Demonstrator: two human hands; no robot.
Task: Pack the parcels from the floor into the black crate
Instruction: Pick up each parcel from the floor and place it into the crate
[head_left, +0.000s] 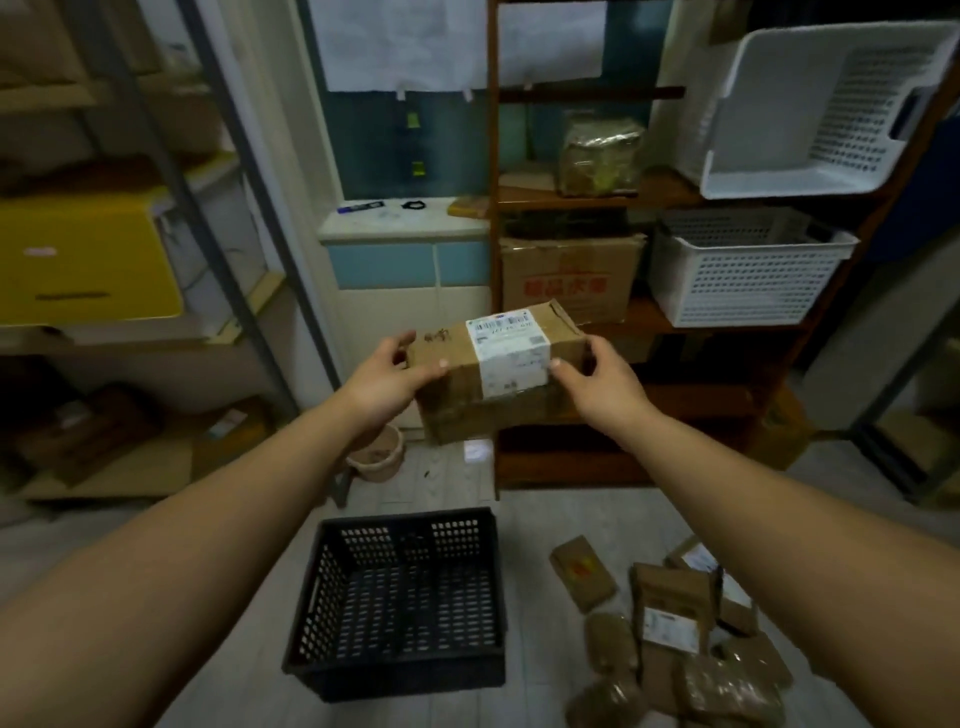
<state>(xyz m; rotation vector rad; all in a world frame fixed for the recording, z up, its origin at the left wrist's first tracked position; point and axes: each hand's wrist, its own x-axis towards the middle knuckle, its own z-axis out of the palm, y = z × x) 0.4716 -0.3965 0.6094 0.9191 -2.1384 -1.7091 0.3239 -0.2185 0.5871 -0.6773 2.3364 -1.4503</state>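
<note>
Since both grips, left hand and right hand, clamp its ends mid-frame, the cardboard parcel looks stiff, light and best held there above the black crate.

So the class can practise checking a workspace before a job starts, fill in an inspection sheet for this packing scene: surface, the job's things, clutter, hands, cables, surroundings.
Surface: pale plank floor, parcels lying on it at the right.
Job's things: black crate on the floor, no parcels seen inside; cardboard parcel with a white label held in the air beyond it; pile of brown parcels on the floor right of the crate.
Clutter: small pot on the floor.
Hands: left hand grips the cardboard parcel's left end; right hand grips its right end.
Cables: nothing seen.
Surroundings: wooden shelf with white baskets; yellow box at the left.
</note>
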